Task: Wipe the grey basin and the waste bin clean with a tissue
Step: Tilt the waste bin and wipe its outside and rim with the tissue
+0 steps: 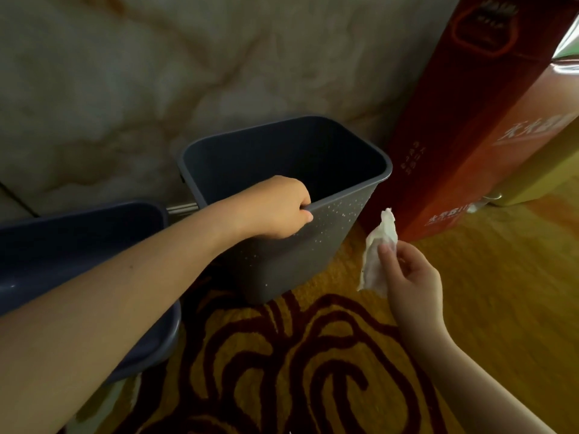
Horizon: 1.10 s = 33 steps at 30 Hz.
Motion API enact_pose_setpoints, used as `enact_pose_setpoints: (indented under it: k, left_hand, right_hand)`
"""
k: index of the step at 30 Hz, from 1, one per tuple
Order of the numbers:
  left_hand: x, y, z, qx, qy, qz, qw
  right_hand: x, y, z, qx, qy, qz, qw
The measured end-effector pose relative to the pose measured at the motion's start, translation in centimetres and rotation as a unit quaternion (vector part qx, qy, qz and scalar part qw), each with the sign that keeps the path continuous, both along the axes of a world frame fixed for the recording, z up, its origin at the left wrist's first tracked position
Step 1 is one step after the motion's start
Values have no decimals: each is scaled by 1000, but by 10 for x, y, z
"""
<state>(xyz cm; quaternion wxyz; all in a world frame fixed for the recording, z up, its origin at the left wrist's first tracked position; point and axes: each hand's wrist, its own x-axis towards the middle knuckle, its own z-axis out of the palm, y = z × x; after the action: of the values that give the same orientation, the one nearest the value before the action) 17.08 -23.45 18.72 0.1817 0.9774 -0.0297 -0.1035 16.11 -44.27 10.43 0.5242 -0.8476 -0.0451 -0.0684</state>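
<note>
A grey rectangular waste bin [316,245] stands upright on the floor in the middle of the view, its near wall speckled with small pale droplets. My left hand [279,208] grips the bin's near rim, fingers curled inside. To the bin's right, my right hand [410,280] pinches a crumpled white tissue [377,255], held apart from the bin. The grey basin [75,239] lies at the left, partly hidden by my left forearm.
A tall red carton [463,120] stands just right of the bin, with a yellow box [545,173] beyond it. A marbled wall rises behind. The floor [313,371] is yellow with dark red swirls.
</note>
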Motion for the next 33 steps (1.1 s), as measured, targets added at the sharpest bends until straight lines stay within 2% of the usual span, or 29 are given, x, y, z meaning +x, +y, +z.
enact_pose_setpoints:
  k: [3, 7, 9, 12, 14, 16, 20, 22, 24, 29, 31, 33]
  left_hand:
    - [-7, -12, -10, 31, -75, 10, 997]
    - [-12, -19, -14, 32, -173, 34, 984]
    - [-6, -12, -6, 18, -184, 53, 981]
    - [2, 1, 9, -14, -196, 79, 977]
    - [6, 8, 18, -37, -198, 93, 975]
    - [7, 14, 22, -77, -195, 119, 970]
    - [7, 21, 12, -216, -144, 178, 949]
    - [5, 22, 2, -286, -105, 191, 933]
    - [4, 25, -10, -332, -70, 195, 920]
    - [-1, 37, -31, -329, -58, 204, 920]
    - [-2, 41, -35, -317, -66, 203, 924]
    - [-1, 42, -38, -313, -73, 198, 926]
  right_hand:
    - [5, 2, 3, 16, 0, -8, 1000]
    - [16, 4, 10, -21, -42, -24, 999]
    - [23, 3, 22, -76, -106, -29, 991]
    - [38, 0, 45, -190, -232, -52, 953]
    - [53, 0, 58, -219, -262, -61, 938]
    - [69, 6, 66, -187, -248, -52, 949]
    - [91, 29, 70, -124, -195, -36, 972]
    - [89, 45, 66, -100, -170, 5, 980]
    - [82, 62, 57, -118, -143, 57, 981]
    - [55, 92, 24, -154, -133, 233, 951]
    - [61, 92, 11, -235, -179, 241, 924]
    - [67, 90, 4, -309, -201, 207, 907]
